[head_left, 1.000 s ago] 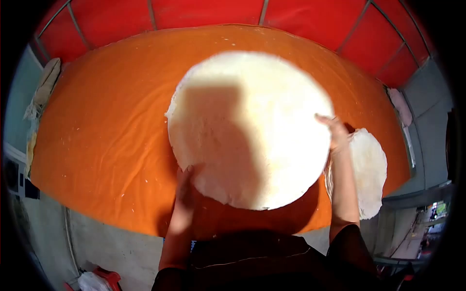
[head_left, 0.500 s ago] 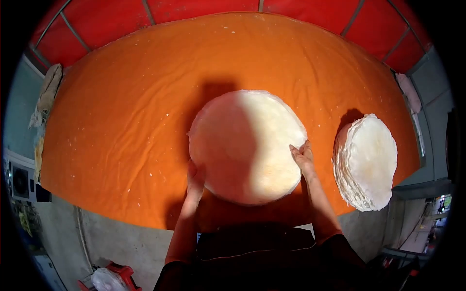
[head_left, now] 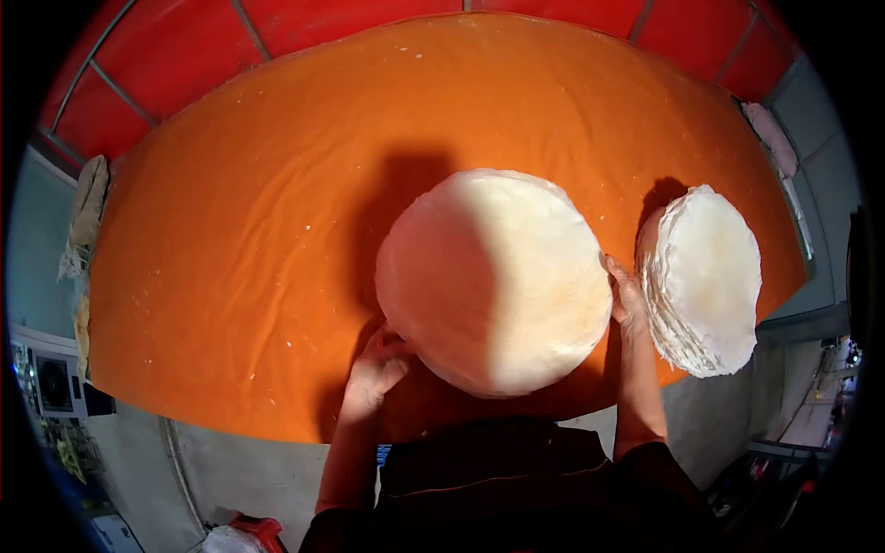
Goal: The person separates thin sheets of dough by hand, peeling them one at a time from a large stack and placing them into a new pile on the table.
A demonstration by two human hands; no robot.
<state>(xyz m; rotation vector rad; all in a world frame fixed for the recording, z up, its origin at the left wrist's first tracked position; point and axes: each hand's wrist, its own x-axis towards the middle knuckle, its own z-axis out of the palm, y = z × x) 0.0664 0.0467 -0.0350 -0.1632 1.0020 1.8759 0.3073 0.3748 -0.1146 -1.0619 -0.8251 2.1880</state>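
Observation:
A large stack of thin round white flatbreads (head_left: pixel 544 286) lies in front of me on an orange cloth (head_left: pixel 230 221), its left part darkened by a shadow. At its lower left rim is my left hand (head_left: pixel 373 371), fingertips by the edge and thumb held apart. My right hand (head_left: pixel 627 290) rests along the right rim with the fingers stretched upward; some fingers are hidden by the edge. Just beyond that hand sits a second, taller-looking stack of flatbreads (head_left: pixel 708 276), its layered ragged side facing left.
Red panels (head_left: pixel 323 23) on metal bars border the far side. A rolled cloth (head_left: pixel 89 203) lies at the left edge and a pinkish roll (head_left: pixel 772 138) at the right. On the floor below stands a red stool (head_left: pixel 258 530) with something white on it. Crumbs dot the orange cloth.
The central stack has shifted slightly to the right. My right thumb has left its top, and that hand is now at the side edge. My left hand has slid lower along the rim.

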